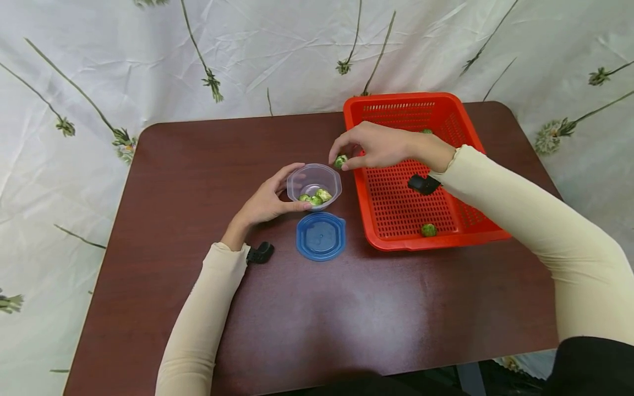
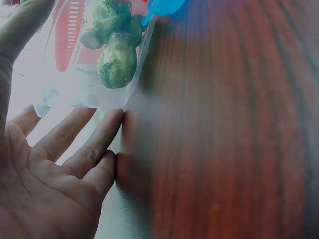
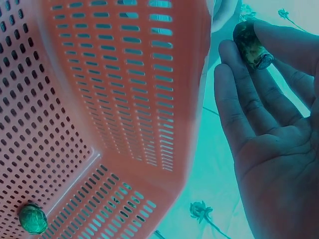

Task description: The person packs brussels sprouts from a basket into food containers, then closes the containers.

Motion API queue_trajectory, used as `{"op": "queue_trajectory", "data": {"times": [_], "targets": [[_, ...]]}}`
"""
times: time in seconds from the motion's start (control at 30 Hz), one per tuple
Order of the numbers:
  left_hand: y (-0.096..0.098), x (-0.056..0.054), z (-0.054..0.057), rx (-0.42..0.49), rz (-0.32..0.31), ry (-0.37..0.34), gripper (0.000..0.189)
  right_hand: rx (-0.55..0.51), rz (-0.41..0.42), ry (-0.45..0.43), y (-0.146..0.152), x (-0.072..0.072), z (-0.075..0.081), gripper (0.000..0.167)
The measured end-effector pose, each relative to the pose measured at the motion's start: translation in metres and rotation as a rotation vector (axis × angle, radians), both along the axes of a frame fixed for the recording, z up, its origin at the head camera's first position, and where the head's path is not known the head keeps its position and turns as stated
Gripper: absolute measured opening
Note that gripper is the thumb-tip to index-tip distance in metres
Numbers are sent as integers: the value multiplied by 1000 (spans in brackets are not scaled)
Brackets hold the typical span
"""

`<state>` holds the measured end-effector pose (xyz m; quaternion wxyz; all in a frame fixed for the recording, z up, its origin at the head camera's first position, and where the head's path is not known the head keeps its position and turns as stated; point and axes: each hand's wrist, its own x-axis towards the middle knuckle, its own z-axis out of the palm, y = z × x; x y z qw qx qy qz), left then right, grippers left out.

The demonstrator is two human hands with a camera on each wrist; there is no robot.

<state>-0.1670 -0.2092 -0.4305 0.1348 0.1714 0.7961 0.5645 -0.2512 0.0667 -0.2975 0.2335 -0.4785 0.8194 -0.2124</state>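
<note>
My right hand [image 1: 373, 146] pinches a Brussels sprout [image 1: 340, 161] between thumb and fingers, beside the rim of a clear plastic container [image 1: 314, 171]. In the right wrist view the same sprout [image 3: 252, 46] shows its cut stem end. My left hand [image 1: 269, 198] holds the container from its left side, thumb along the near edge and fingers round the far side. Inside the container lie three Brussels sprouts [image 1: 316, 198]; the left wrist view shows them bunched against its clear wall [image 2: 135, 82]. A blue lid [image 1: 321, 236] lies just in front of the container.
A red perforated basket [image 1: 391, 242] stands at the right of the dark wooden table [image 1: 198, 165]. One Brussels sprout [image 1: 428, 230] sits in its near part, another [image 1: 426, 131] in its far part, behind my right wrist. White flowered cloth [image 1: 277, 55] hangs behind the table.
</note>
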Motion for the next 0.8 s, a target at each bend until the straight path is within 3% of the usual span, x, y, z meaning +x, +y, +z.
{"op": "queue_trajectory", "data": {"times": [0.43, 0.8], "targets": [[-1, -1, 0, -3, 1, -13, 85, -8, 22, -36, -13, 0, -11, 25], [-1, -1, 0, 12, -11, -22, 85, 31, 99, -13, -30, 1, -24, 21]]}}
